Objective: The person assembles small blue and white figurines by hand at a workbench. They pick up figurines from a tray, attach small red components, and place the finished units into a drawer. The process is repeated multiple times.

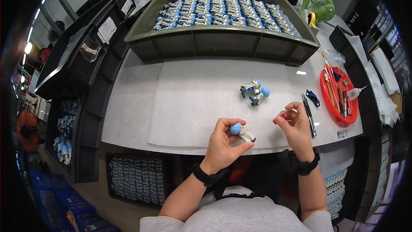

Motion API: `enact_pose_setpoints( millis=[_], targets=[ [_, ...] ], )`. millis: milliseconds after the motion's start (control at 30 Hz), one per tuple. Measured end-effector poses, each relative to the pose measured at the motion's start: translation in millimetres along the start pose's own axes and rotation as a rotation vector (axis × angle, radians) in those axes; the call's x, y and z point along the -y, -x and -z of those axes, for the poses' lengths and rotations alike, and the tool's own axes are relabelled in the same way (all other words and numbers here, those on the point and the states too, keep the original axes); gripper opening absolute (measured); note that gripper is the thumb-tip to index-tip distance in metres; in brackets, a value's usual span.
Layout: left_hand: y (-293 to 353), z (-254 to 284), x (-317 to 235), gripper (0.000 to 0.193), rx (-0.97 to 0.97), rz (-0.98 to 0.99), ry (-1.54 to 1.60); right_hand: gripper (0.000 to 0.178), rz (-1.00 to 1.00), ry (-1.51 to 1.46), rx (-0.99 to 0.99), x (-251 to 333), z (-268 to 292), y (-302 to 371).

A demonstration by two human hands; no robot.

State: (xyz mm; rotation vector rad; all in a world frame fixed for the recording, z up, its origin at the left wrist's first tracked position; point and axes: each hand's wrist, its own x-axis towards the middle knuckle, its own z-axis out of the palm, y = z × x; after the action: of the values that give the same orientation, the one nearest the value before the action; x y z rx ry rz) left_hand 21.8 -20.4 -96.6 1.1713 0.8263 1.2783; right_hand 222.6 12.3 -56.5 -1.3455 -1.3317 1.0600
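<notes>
My left hand [221, 149] is closed around a small figurine [246, 135] with blue hair and a cream-white body, its head toward my index finger and its dark feet toward the right. My right hand [298, 129], a little farther right, pinches a small red piece [280, 117] between thumb and fingers; its exact kind is hard to make out. Beyond both hands, two more blue-haired figurines [256, 84] [260, 97] lie side by side on the white sheet [193, 103] covering the table. The two hands are apart, above the table's near edge.
A large olive crate [206, 46] full of figurine rows spans the table's back. At right lie pens [308, 112], a dark blue piece [313, 98] and a red tray [340, 120] of brushes. Black bins [92, 146] line the left; a green fan [319, 4] stands back right.
</notes>
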Motion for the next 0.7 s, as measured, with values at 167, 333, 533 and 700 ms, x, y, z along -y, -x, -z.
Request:
enact_pose_setpoints(
  millis=[167,333,533,700],
  targets=[
    [2.5,-10.4,5.2,0.055,-0.136,-0.029,-0.189,0.035,0.019,-0.084,0.154,13.5,-31.1,20.6],
    [3.8,-13.7,9.6,0.055,-0.168,-0.045,-0.386,0.036,0.162,0.059,0.095,6.7,-48.3,23.9],
    [5.0,-14.8,12.8,0.052,-0.190,-0.075,-0.450,0.034,0.191,0.070,0.102,-0.3,-62.0,28.4],
    [5.7,-14.8,15.6,0.053,-0.207,-0.092,-0.503,0.033,0.229,0.108,0.015,-1.7,-69.6,30.4]
  ],
)
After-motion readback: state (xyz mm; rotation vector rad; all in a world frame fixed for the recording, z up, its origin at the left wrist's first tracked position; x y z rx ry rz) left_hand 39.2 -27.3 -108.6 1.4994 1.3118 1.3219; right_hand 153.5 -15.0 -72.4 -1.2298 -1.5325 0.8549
